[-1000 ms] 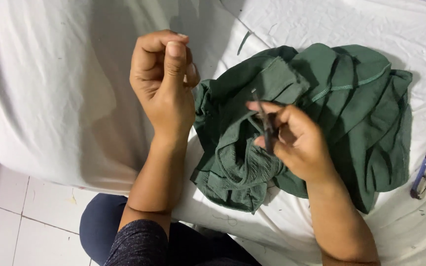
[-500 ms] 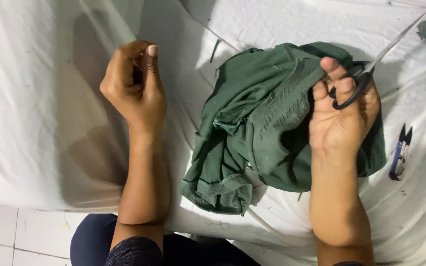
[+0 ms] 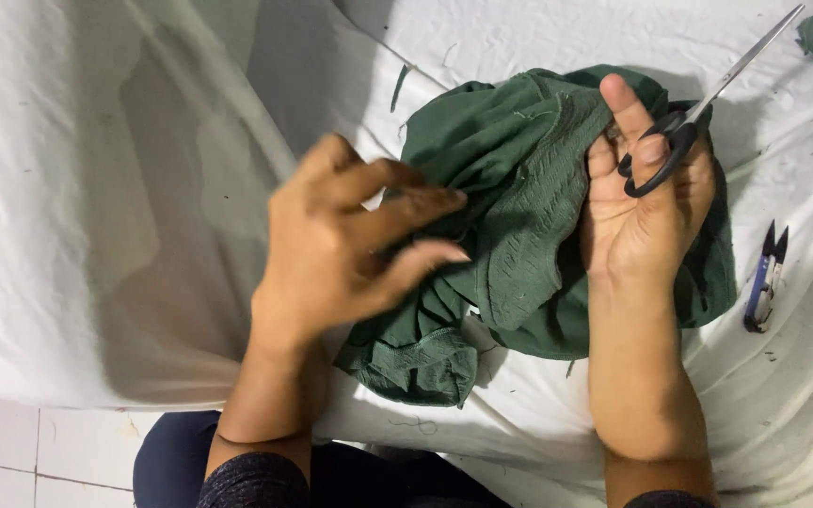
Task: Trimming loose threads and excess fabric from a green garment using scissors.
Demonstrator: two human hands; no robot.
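The left hand (image 3: 345, 249) hovers blurred over the near left edge of the green garment (image 3: 510, 226), fingers spread and slightly curled, holding nothing that I can make out; the garment lies bunched on the white sheet (image 3: 96, 188) that covers the table, between the two hands; to do this well, the left hand should flatten and steady the cloth before any cut, keeping its fingertips away from the blades. The right hand (image 3: 646, 202) rests palm up on the garment's right part, thumb through a black handle loop of the scissors (image 3: 698, 108), blades together and pointing up and away; farther right, small blue thread snips (image 3: 764, 277) lie apart on the sheet.
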